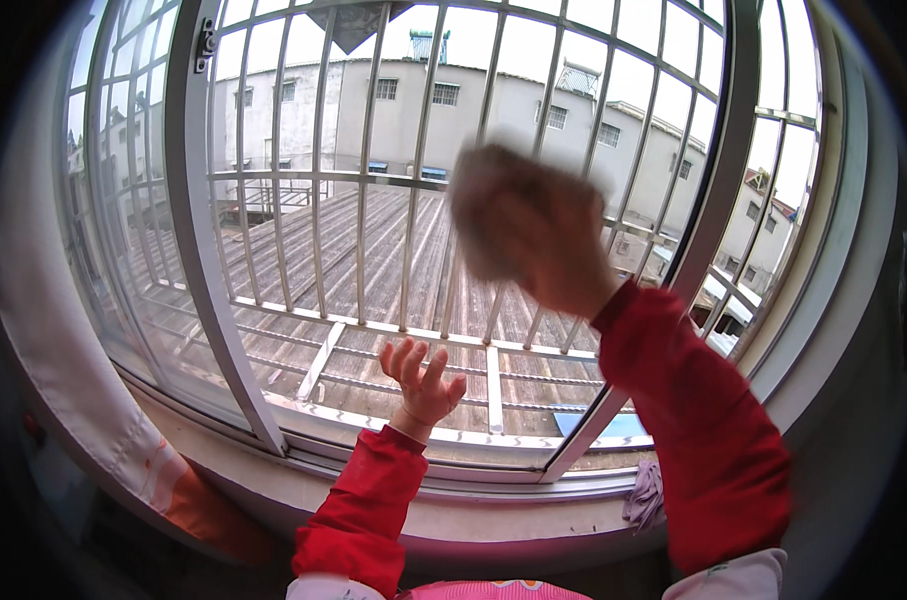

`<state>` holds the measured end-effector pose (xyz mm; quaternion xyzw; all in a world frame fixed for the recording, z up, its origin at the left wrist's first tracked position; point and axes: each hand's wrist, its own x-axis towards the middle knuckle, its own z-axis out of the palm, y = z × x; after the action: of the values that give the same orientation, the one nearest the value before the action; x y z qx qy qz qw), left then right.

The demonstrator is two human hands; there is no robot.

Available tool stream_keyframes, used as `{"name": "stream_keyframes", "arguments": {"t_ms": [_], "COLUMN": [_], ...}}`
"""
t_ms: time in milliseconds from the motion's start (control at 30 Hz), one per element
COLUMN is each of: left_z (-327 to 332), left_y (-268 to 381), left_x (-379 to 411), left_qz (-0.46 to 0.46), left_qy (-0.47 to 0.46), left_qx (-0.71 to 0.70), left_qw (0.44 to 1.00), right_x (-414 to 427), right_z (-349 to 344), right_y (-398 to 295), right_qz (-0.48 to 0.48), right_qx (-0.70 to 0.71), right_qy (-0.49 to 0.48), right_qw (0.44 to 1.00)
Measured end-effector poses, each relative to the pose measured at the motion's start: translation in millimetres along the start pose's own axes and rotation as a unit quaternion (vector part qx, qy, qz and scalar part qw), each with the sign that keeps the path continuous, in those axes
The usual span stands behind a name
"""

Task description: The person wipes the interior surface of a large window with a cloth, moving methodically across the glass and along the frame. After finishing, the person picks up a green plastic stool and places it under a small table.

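My right hand (558, 240), in a red sleeve and blurred, is raised in front of the window. It is pressed around a greyish-brown cloth (491, 202), also blurred; whether the cloth touches a pane cannot be told. Lower and to the left, my left hand (423, 386) is held up with its fingers apart and curled, holding nothing. The sliding window's metal frame (221, 300) stands to its left. Behind both hands rise the metal security bars (361, 255). A crumpled lilac cloth (643, 495) lies on the sill beside my right sleeve.
A pale window sill (491, 521) runs along the bottom. A white and orange curtain (71, 360) hangs at the left. Another upright window frame (705, 187) stands at the right. Outside are a ribbed roof (333, 247) and pale buildings (453, 127) with small barred windows.
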<state>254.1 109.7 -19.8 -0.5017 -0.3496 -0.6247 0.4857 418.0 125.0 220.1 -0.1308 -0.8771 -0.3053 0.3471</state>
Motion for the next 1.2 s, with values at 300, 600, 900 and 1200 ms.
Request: {"name": "stream_keyframes", "arguments": {"t_ms": [300,600,900,1200], "left_z": [-4.5,16.5,25.9,31.8], "left_y": [33.4,116.9,82.2,-45.3], "left_x": [12.5,61.3,72.5,215.6], "left_qz": [0.049,-0.107,0.009,0.089], "left_qy": [0.014,-0.211,-0.274,-0.081], "left_qx": [-0.029,-0.133,0.035,0.047], "left_qw": [0.998,0.962,0.961,0.992], "right_x": [-90.6,-98.8,-156.2,-162.2], "right_z": [6.6,-27.5,-51.0,-15.0], "right_y": [-39.8,-1.3,113.8,113.3], "right_qz": [-0.081,0.053,0.417,0.493], "right_qx": [0.113,0.258,0.094,0.330], "right_qy": [-0.263,0.107,0.349,0.332], "right_qw": [0.955,0.959,0.834,0.733]}}
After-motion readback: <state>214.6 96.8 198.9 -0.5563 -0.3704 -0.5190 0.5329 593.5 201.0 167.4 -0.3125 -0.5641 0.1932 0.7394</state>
